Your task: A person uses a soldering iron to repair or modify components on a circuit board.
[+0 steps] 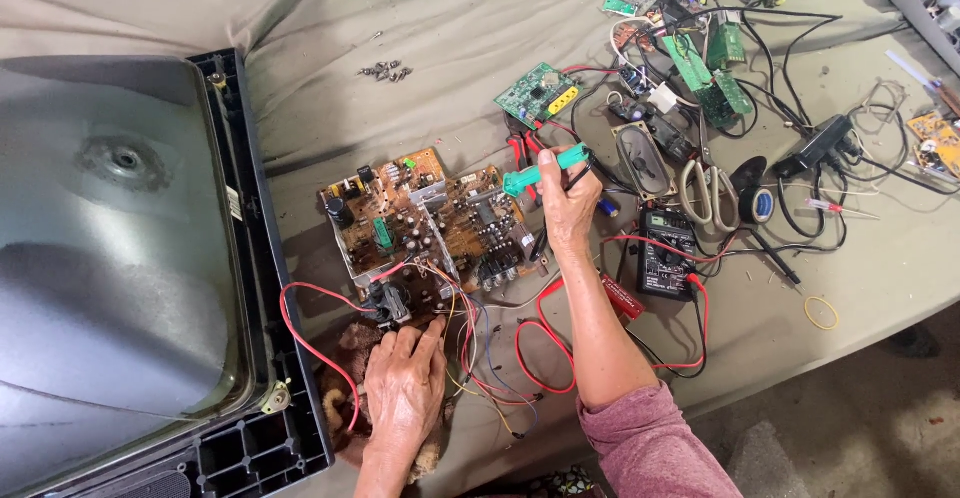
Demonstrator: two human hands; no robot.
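Head view shows, at the far left, one old television tube (110,248) lying face down in its dark frame (250,258), which takes the whole left part of the cloth-covered desk (450,18). Next to it lies one large brown circuit board (430,223) with many wires. The left hand (405,388) rests flat at the near edge of this board, fingers (425,343) loosely spread, touching the black part with the red wire (310,343). The right hand (568,208) is closed around one green-handled tool (545,170), held above the right edge of the board. Right of it lie one black multimeter (668,253), one pair of scissors (705,193), one roll of black tape (757,203) and several small green boards (712,68). Free room stays only above the board, near one little heap of screws (386,71).
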